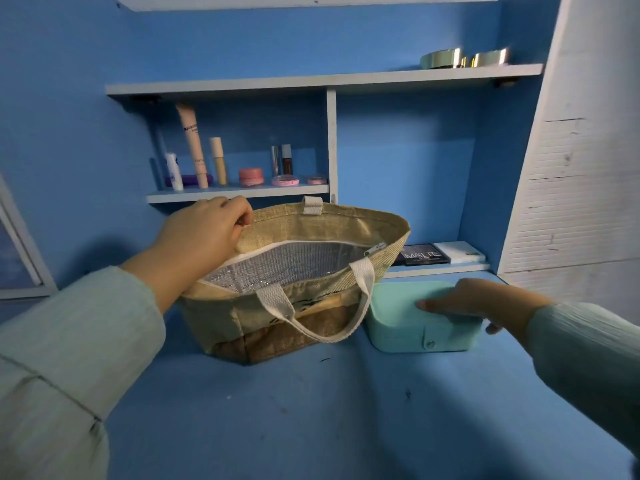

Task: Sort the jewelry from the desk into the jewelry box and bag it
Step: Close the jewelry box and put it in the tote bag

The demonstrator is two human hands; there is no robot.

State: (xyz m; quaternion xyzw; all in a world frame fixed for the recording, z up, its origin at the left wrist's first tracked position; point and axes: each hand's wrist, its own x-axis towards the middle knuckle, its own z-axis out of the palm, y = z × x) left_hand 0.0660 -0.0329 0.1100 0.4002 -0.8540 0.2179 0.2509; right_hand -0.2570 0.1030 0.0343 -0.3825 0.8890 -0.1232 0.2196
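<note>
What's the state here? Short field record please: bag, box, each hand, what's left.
bag: tan woven bag stands on the blue desk, zip open, silver lining showing
jewelry box: mint jewelry box closed, on the desk right of the bag, touching or nearly so
left hand: left hand grips the bag's far-left rim, holding it open
right hand: right hand lies on the box lid, thumb at the near right edge
loose jewelry: none visible on the desk
remaining: box not yet in the bag
</note>
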